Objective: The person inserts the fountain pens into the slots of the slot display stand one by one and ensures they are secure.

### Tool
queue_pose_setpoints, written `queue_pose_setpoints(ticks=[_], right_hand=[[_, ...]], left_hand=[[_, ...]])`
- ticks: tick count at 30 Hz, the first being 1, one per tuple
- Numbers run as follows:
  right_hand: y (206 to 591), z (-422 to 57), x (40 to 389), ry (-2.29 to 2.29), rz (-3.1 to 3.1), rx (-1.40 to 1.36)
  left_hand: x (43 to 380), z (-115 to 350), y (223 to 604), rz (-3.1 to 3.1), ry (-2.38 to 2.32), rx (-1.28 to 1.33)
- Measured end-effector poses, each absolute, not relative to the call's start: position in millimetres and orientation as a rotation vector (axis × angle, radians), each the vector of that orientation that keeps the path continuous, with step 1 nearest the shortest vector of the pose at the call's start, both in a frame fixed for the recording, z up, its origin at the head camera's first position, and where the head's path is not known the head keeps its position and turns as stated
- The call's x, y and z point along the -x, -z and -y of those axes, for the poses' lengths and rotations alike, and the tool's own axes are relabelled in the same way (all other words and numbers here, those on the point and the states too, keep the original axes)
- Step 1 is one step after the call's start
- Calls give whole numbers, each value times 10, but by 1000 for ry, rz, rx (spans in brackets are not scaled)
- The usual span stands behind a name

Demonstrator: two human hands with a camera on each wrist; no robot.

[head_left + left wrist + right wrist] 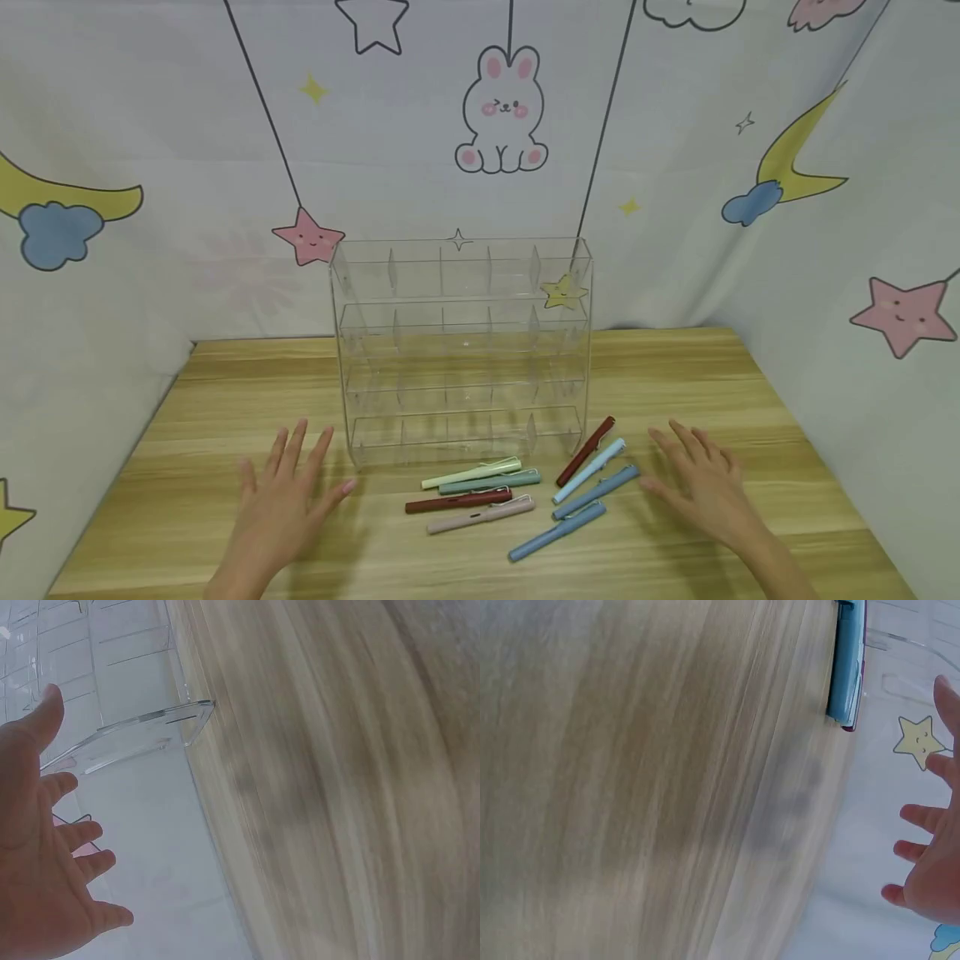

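Note:
My left hand (pixel 279 504) hovers over the table at the left with fingers spread, holding nothing. At the right, my right hand (pixel 701 487) is likewise spread and holds nothing, nearest to a blue pen (pixel 596 492). Between the hands lie several capped pens: pale green (pixel 471 474), teal green (pixel 489 482), dark red (pixel 458 500), pinkish beige (pixel 481 516), another dark red (pixel 585 452), light blue (pixel 588 471) and a second blue pen (pixel 557 532). Behind them a clear acrylic rack (pixel 587 367) with tiers and dividers stands upright; its corner shows in the left wrist view.
The wood-grain table (pixel 240 392) carries the rack near its back. White cloth (pixel 187 125) printed with stars, moons and a rabbit hangs behind and at both sides. In the right wrist view, a blue pen (pixel 846 667) lies at the top.

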State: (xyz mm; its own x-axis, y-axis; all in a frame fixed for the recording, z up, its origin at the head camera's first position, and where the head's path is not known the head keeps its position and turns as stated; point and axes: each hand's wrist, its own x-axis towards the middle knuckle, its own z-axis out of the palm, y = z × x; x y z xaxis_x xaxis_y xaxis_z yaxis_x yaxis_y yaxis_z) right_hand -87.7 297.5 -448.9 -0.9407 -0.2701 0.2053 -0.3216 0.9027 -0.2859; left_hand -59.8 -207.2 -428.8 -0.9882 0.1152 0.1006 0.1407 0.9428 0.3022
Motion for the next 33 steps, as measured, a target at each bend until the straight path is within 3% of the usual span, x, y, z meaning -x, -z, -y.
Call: queue_pose_setpoints(ticks=[8,15,33], right_hand=[[4646,-2879,879,-956,2660,-749],[4737,-2679,864,-1213,2443,-1036],[5016,-2516,839,-1284,2554,-1044]], left_hand=[[708,2038,4393,2702,758,312],[801,1940,4518,2567,1046,254],[995,1850,4534,2388,1477,-122]])
